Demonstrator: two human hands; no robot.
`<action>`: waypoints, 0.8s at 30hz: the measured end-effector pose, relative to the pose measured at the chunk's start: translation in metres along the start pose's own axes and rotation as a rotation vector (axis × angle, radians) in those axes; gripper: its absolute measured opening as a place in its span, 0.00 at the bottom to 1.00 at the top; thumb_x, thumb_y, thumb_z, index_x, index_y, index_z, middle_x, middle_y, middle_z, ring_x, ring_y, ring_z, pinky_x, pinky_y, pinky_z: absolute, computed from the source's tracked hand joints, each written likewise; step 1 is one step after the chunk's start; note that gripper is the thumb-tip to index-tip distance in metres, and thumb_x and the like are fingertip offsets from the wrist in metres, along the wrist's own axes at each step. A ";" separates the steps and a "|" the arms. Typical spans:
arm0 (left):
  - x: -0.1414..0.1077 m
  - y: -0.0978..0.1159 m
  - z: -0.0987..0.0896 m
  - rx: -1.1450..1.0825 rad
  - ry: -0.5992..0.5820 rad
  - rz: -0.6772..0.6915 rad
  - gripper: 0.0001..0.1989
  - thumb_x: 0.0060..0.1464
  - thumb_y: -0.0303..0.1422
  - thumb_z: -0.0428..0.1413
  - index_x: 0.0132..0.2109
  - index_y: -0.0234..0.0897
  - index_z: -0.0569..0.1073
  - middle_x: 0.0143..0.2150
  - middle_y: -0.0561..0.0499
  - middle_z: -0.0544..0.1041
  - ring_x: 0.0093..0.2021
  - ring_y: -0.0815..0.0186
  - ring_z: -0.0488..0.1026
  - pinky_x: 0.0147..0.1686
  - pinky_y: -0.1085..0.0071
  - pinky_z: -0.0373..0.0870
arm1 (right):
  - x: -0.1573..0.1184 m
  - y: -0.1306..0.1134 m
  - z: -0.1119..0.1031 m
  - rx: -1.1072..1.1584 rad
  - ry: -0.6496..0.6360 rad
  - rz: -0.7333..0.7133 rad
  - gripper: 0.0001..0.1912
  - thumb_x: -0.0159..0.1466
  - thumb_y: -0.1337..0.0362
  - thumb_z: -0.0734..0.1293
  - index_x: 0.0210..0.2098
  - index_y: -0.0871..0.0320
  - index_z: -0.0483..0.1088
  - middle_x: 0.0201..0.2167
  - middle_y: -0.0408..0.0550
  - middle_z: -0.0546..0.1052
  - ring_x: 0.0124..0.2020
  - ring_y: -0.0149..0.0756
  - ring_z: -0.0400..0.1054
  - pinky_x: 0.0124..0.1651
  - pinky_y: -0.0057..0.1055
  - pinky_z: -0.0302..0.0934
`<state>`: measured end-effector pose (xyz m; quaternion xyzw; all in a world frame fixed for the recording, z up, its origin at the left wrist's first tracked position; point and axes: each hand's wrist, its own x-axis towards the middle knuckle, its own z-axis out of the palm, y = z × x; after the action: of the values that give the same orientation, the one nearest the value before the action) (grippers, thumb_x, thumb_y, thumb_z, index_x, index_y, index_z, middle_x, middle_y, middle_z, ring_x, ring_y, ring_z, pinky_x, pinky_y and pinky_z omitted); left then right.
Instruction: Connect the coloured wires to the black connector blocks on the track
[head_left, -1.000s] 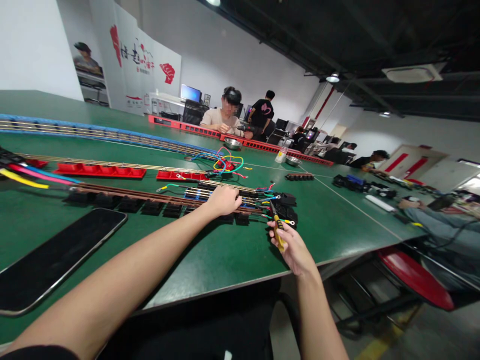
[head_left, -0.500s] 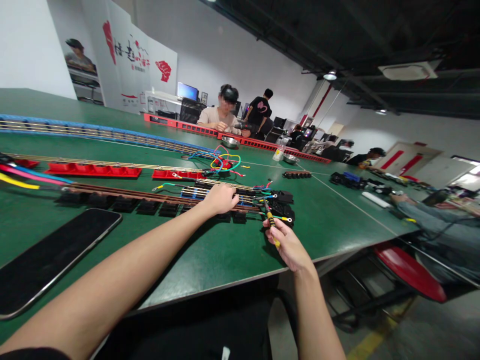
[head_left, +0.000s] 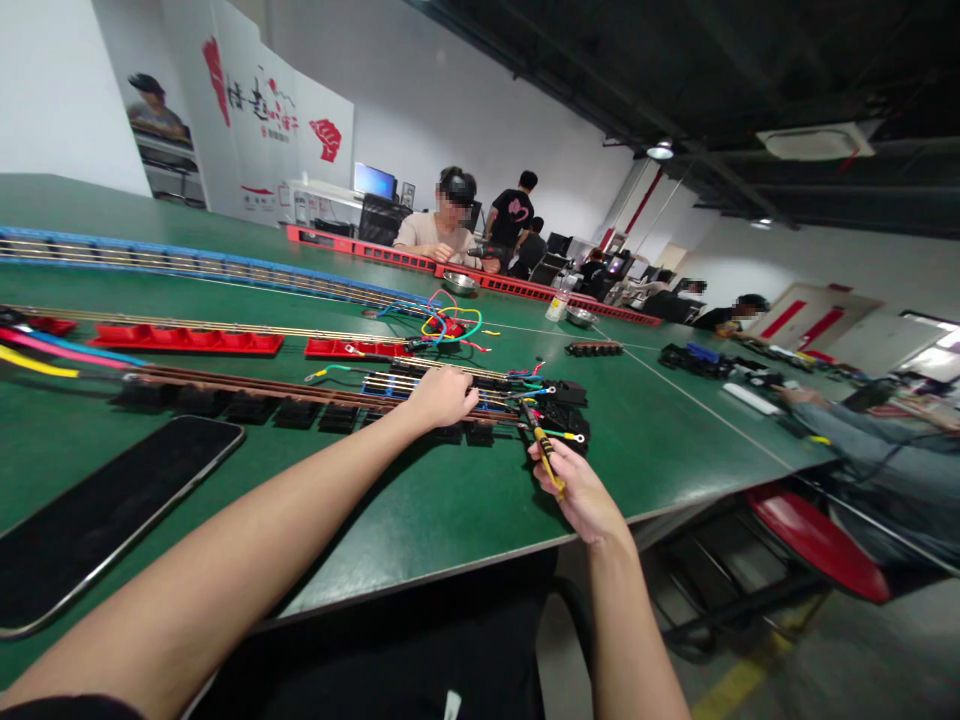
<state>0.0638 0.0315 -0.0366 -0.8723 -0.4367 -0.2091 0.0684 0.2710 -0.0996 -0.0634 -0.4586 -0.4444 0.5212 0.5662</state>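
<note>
My left hand [head_left: 444, 397] is curled down over the rail assembly [head_left: 480, 402], which has thin metal bars, blue strips and a black end piece; its fingertips are partly hidden. Between the fingers of my right hand [head_left: 570, 480] is a screwdriver [head_left: 545, 447] with a yellow-and-black handle. Its dark tip points into the wiring at the assembly's right end. Around that tip, short coloured wires end in ring terminals [head_left: 576, 437]. A longer brown rail [head_left: 247, 384] on black holders runs leftward from beneath my left hand.
A phone [head_left: 112, 520] lies at the front left of the green table [head_left: 450, 520]. Behind are red holders [head_left: 187, 340], a long blue rail [head_left: 187, 265], a metal bowl [head_left: 459, 284] and a bottle [head_left: 556, 303]. A person [head_left: 439, 232] sits across the table; another person's sleeve [head_left: 862, 440] is at right.
The screwdriver has tilted slightly, its tip shifting a little left and its handle end right. My left hand stays in place on the rail assembly.
</note>
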 end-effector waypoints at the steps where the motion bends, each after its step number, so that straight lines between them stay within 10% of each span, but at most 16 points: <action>1: 0.000 0.000 0.000 0.005 0.003 0.000 0.18 0.61 0.36 0.45 0.40 0.31 0.77 0.41 0.39 0.80 0.43 0.57 0.77 0.44 0.64 0.70 | 0.000 0.000 0.000 -0.006 -0.006 -0.002 0.19 0.48 0.54 0.77 0.33 0.60 0.76 0.30 0.46 0.71 0.22 0.23 0.52 0.21 0.24 0.44; 24: 0.003 0.000 0.003 0.018 -0.004 0.003 0.18 0.62 0.36 0.45 0.38 0.31 0.78 0.39 0.39 0.80 0.41 0.54 0.77 0.42 0.63 0.69 | 0.006 0.003 0.000 -0.087 0.049 -0.005 0.18 0.48 0.59 0.77 0.36 0.58 0.74 0.36 0.47 0.76 0.27 0.27 0.65 0.28 0.25 0.57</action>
<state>0.0660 0.0343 -0.0380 -0.8727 -0.4374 -0.2035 0.0756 0.2707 -0.0937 -0.0662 -0.4945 -0.4536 0.4886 0.5577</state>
